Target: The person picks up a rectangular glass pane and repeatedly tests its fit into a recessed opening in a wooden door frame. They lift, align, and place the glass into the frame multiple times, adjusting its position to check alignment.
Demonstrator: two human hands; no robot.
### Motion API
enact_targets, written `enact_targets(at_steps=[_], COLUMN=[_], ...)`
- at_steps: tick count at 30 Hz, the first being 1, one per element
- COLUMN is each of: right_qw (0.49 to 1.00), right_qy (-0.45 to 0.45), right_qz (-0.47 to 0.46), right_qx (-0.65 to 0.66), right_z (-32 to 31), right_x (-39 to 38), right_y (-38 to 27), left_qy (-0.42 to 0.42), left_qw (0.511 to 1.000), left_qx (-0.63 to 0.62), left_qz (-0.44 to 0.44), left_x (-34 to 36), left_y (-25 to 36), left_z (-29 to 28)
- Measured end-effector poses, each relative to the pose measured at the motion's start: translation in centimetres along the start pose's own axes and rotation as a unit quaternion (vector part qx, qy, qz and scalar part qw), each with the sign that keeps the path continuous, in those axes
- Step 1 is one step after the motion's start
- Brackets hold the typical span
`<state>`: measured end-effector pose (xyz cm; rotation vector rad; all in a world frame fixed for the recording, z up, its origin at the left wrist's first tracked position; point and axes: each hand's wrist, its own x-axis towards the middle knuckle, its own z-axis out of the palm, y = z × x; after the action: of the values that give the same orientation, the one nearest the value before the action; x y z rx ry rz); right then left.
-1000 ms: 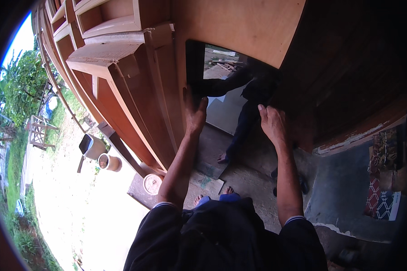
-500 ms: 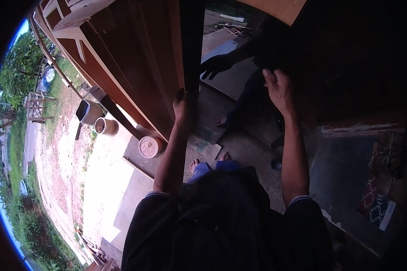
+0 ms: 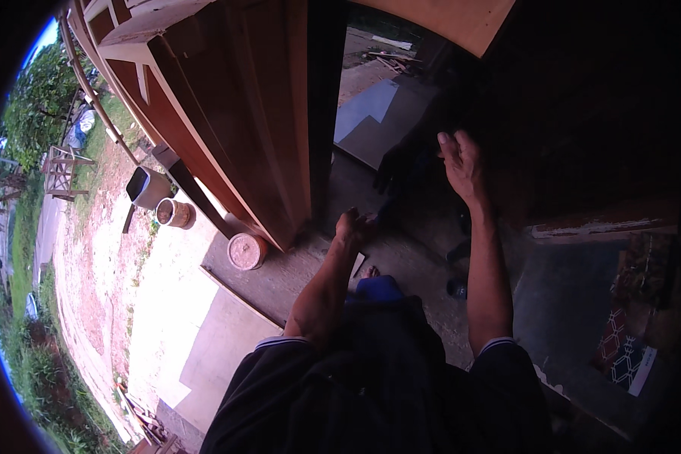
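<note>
My left hand is held low in front of me, apart from the brown wooden cabinet. Its thumb points up and its fingers stretch to the right, partly in shadow; it holds nothing that I can see. Ahead stands a dark, shiny panel that reflects the yard, the floor and a dark arm shape. Farther right and higher, my right hand has bent fingers against a nearly black area. Whatever lies in or behind those fingers is lost in the dark.
A round lidded tub stands by the cabinet's foot, with a smaller pail and a grey bucket beyond it. A thin strip lies on the floor. A dark flat board is at right. Light wood juts overhead.
My left hand has let go of the dark upright edge beside the cabinet and moved right and lower. The reflected arm has shifted too. My right hand has barely moved.
</note>
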<state>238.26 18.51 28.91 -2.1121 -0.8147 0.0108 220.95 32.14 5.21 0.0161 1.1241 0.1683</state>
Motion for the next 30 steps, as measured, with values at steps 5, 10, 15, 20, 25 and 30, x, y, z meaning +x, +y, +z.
enact_targets(at_steps=[5, 10, 15, 20, 25, 30], right_qw=[0.998, 0.999, 0.991, 0.995, 0.995, 0.992], right_qy=[-0.016, 0.014, -0.017, -0.034, 0.0, 0.003], right_qz=[-0.005, -0.037, -0.094, -0.082, -0.071, -0.129], right_qx=[0.064, -0.029, 0.097, 0.053, -0.068, -0.006], right_z=[0.1, -0.7, -0.6, -1.1, -2.5, -1.3], right_x=[1.5, 2.8, 2.7, 3.4, 3.5, 3.9], right_y=[-1.8, -0.7, -2.7, -1.8, -0.3, -1.9], left_qy=[-0.077, -0.031, 0.07, 0.046, 0.056, 0.097], left_qw=[0.979, 0.963, 0.874, 0.837, 0.854, 0.847], left_qx=[-0.187, -0.269, -0.481, -0.545, -0.512, -0.514], left_qz=[-0.041, -0.013, 0.011, 0.007, 0.081, 0.097], left_x=[11.5, 9.2, 10.0, 12.1, 13.2, 20.9], left_y=[-7.7, -11.2, -11.0, -10.9, -10.0, -10.2], left_z=[-2.7, 2.5, 3.6, 2.3, 3.6, 1.2])
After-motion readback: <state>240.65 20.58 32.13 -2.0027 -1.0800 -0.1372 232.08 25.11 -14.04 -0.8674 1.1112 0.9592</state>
